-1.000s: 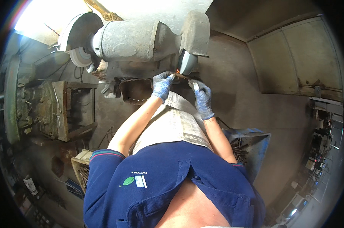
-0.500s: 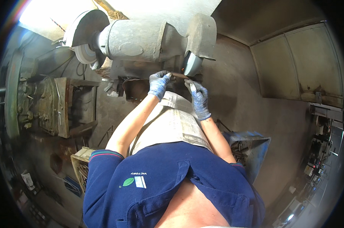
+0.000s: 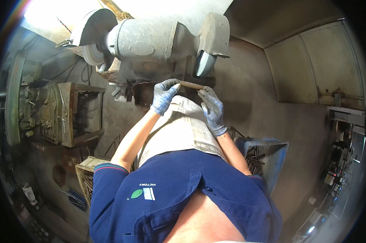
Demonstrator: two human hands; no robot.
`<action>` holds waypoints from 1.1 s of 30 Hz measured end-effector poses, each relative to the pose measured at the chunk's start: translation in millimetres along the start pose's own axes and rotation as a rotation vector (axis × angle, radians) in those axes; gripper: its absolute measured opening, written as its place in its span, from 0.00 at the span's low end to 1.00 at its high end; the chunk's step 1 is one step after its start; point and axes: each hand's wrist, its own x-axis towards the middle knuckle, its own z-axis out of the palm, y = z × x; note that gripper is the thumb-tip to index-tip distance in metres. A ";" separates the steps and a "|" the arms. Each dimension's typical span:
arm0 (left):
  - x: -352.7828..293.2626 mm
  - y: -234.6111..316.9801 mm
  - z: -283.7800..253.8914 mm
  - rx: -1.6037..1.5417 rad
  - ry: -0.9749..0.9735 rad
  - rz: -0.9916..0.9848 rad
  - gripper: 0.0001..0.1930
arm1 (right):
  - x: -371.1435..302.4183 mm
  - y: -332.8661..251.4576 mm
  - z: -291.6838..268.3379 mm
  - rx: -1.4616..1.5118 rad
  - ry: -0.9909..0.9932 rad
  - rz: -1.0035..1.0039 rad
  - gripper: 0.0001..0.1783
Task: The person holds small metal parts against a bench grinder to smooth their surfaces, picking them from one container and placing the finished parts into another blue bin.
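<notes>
Between my hands a short brown metal bar (image 3: pixel 191 85) is held nearly level. My left hand (image 3: pixel 165 95), in a blue and grey glove, is closed round its left end. The gloved right hand (image 3: pixel 212 106) pinches the other end with thumb and fingers. Just beyond the bar stands a grey bench grinder (image 3: pixel 144 42); its right wheel (image 3: pixel 206 65) shows below the guard, apart from the bar. The grinder's left wheel (image 3: pixel 92 54) is pale and sits under a rounded guard. Newspaper sheets (image 3: pixel 187 129) cover my lap.
To my right is a blue-edged bin (image 3: pixel 272 152) with metal rods. A wooden box (image 3: pixel 85 170) holds more pieces at my left. Farther left stands a worn green machine (image 3: pixel 45 109). A metal cabinet (image 3: pixel 312 65) is on the right wall.
The bar has come away from the right wheel, where sparks showed, and back slightly toward me. Both hands still grip it; my left hand has shifted a little left and nearer.
</notes>
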 end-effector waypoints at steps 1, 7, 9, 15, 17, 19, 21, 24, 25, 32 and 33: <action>-4.8 3.7 2.3 0.014 -0.034 0.016 0.08 | -1.9 -6.5 -2.6 0.011 0.029 -0.025 0.18; -31.8 46.8 22.0 0.050 -0.156 0.038 0.09 | -4.8 -50.5 -23.8 -0.063 0.081 -0.090 0.27; -34.2 44.0 20.3 0.047 -0.153 0.058 0.09 | -4.7 -60.7 -27.3 -0.101 0.083 -0.122 0.28; -37.6 56.0 30.6 -0.271 -0.191 -0.108 0.11 | -9.1 -64.2 -29.1 -0.150 0.088 -0.197 0.30; -31.8 57.1 29.7 -0.168 -0.203 -0.174 0.10 | -7.7 -65.7 -27.3 -0.121 0.086 -0.210 0.30; -24.3 51.6 28.8 -0.101 -0.179 -0.173 0.09 | -6.6 -65.0 -28.5 -0.128 0.066 -0.204 0.30; -19.1 42.8 27.2 -0.036 -0.167 -0.074 0.08 | -5.0 -62.5 -28.3 -0.098 0.058 -0.163 0.29; -18.5 42.7 29.3 0.051 -0.175 0.020 0.07 | -9.4 -52.2 -26.5 -0.056 0.072 -0.060 0.27; -17.3 41.2 30.2 0.091 -0.166 0.038 0.07 | -9.8 -48.4 -24.7 -0.077 0.075 -0.044 0.27; -5.7 26.5 27.8 0.165 -0.141 0.071 0.05 | -7.0 -21.2 -16.5 -0.024 0.134 0.051 0.16; -2.0 20.3 25.8 0.161 -0.123 0.045 0.05 | -3.7 -20.2 -18.3 -0.126 0.123 0.006 0.16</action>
